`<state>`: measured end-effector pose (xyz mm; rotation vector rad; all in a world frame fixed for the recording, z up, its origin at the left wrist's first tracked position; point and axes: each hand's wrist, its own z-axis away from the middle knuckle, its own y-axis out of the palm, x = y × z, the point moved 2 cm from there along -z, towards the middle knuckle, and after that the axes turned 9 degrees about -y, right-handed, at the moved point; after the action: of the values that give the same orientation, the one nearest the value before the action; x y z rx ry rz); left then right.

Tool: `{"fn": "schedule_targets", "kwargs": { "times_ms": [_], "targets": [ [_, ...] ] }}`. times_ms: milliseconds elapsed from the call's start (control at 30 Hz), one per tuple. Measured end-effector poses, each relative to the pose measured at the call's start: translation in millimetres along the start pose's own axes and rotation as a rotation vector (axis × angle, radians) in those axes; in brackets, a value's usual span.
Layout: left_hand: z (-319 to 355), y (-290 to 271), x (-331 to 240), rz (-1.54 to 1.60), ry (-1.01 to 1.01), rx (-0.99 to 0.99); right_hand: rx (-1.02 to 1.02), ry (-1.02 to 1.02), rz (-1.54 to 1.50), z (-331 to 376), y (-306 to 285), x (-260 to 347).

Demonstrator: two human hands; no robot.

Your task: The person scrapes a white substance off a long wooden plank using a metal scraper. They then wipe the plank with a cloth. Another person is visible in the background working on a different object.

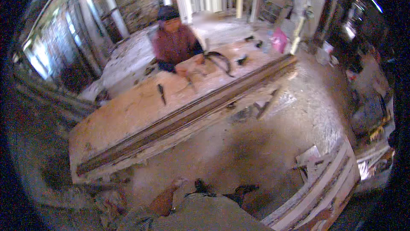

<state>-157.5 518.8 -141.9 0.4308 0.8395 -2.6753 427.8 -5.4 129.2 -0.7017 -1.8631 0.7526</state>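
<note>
My left hand [178,183] hangs low in front of my body, over the floor and short of the workbench [124,111]. Its fingers are smeared, and I cannot make out anything in them. No part of my right hand can be told apart at the lower edge. Along the near side of the bench lies a long dark brown grooved wooden piece [183,118]. Beyond it, a slim dark-handled tool [161,93] rests on the bench top. A black curved strip [222,62] lies farther right, near a co-worker's hands.
Across the bench sits a person [175,39] in a dark cap and maroon top. A pink bag [279,40] is at the bench's far right end. Pale slatted boards [316,188] stand at lower right. Leaning planks [113,13] line the back left wall.
</note>
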Motion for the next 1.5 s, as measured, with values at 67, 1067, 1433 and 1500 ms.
{"fn": "schedule_targets", "kwargs": {
  "times_ms": [67, 1067, 1433, 1500],
  "targets": [
    [5, -17, 48, 0.095, -0.043, -0.035, 0.066, -0.077, -0.087, 12, 34, 69],
    [175, 46, 384, 1.525, -0.843, -0.500, 1.191, -0.719, -0.831, 710, 536, 911],
    [116, -168, 529, 1.478, -0.452, -0.771, 1.866, -0.839, -0.873, 934, 526, 1011],
    [104, -204, 564, 1.489, -0.356, -0.788, 1.844, -0.522, -0.944, 875, 540, 992]
  ]
}}
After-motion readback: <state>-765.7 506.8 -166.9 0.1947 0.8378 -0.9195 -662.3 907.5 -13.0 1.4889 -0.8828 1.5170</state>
